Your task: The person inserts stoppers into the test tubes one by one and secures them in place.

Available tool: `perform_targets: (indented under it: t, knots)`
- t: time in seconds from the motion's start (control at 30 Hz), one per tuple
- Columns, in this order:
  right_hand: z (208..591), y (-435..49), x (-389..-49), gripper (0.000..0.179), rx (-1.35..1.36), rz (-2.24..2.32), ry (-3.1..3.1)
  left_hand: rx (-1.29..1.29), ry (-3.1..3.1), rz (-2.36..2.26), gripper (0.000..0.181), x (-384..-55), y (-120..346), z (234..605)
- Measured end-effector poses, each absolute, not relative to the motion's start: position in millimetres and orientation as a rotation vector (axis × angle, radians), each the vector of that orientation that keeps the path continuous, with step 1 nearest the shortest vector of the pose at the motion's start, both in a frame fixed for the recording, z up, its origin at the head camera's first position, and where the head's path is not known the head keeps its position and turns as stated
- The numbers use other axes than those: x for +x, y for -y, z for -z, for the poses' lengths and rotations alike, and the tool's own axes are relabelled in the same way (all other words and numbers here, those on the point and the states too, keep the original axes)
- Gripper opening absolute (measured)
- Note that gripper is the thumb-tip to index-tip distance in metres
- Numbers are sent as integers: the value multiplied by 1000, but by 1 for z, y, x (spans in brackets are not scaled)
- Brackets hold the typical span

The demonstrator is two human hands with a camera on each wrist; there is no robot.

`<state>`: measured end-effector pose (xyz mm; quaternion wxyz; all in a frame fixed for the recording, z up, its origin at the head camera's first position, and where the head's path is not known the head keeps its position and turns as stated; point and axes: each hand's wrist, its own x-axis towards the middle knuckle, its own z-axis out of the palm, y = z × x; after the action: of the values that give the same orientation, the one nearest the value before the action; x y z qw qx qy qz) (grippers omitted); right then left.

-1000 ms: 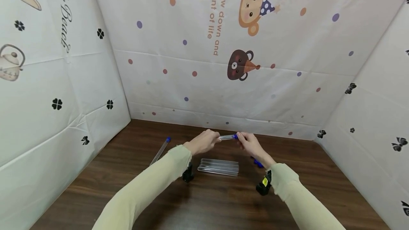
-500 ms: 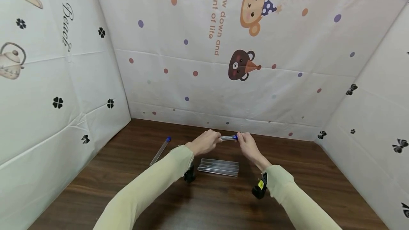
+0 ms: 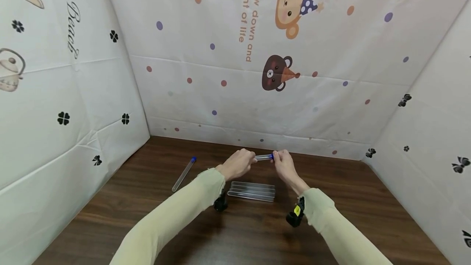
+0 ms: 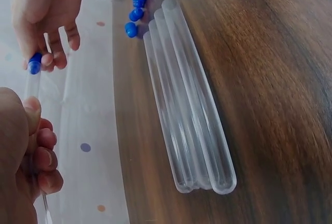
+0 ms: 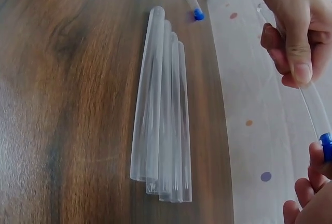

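Both hands are raised near the back of the table, with a clear test tube (image 3: 263,157) stretched between them. My left hand (image 3: 237,164) grips the tube's body, fingers curled round it, as the left wrist view shows. At the tube's other end, my right hand (image 3: 287,167) pinches a blue stopper (image 5: 326,147) that sits on the mouth. How deep the stopper is seated I cannot tell. Below the hands, several clear test tubes (image 3: 251,192) lie side by side without stoppers. Loose blue stoppers (image 4: 136,14) lie beyond their ends in the left wrist view.
A test tube with a blue stopper (image 3: 184,174) lies apart at the left of the dark wooden table (image 3: 243,236). White printed sheets wall in the back (image 3: 184,101) and both sides. Black cameras hang at both wrists.
My right wrist and forearm have swung slightly left, and the loose blue stoppers beside it have gone from the head view. Tube and stopper stay held between my hands.
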<state>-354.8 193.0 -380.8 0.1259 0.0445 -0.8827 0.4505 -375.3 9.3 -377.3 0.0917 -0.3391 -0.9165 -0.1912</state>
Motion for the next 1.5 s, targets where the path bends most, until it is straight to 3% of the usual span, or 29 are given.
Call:
perform_targets:
  t: [0.8, 1.37, 1.5]
  knots:
    - [382, -191, -356, 44, 1, -1264, 2494, -924, 2718, 486, 22, -374, -20, 373]
    - [372, -212, -366, 44, 60, -1099, 2678, -975, 2864, 637, 17, -378, 12, 378]
    - [371, -223, -367, 44, 66, -1083, 2683, -944, 2865, 629, 7, -380, 23, 380]
